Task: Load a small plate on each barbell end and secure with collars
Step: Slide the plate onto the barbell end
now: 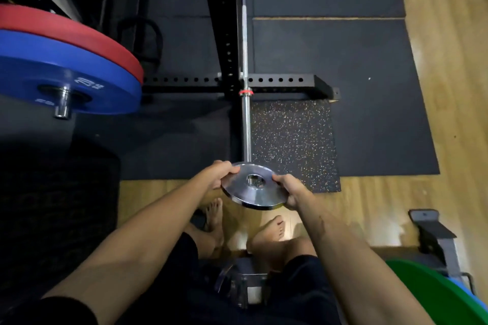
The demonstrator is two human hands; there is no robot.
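— One small plate [253, 188] in view: round, polished silver metal, flat, with a centre hole. I hold it tilted in front of me, at the near tip of the barbell sleeve [247, 126].

— Who holds it, and how?

— Both hands. My left hand [220, 174] grips the left rim, fingers [232, 169] curled over the top face. My right hand [291, 190] grips the right rim, thumb on the face, the other digits wrapped under the edge and out of sight.

— Is the plate on the sleeve?

— Cannot tell. The plate covers the sleeve's tip, so whether the hole has met it is hidden.

— Counts?

— One barbell, one red ring [245, 92] on it near the black rack [280, 80]. Two stored plates at left on a peg: one blue plate [39, 66], one red plate [66, 31], both cut off by the frame. One green plate [433, 295], lower right, partly cut off. Two bare feet on the wooden floor [383, 206]. The barbell's far end runs out of frame.
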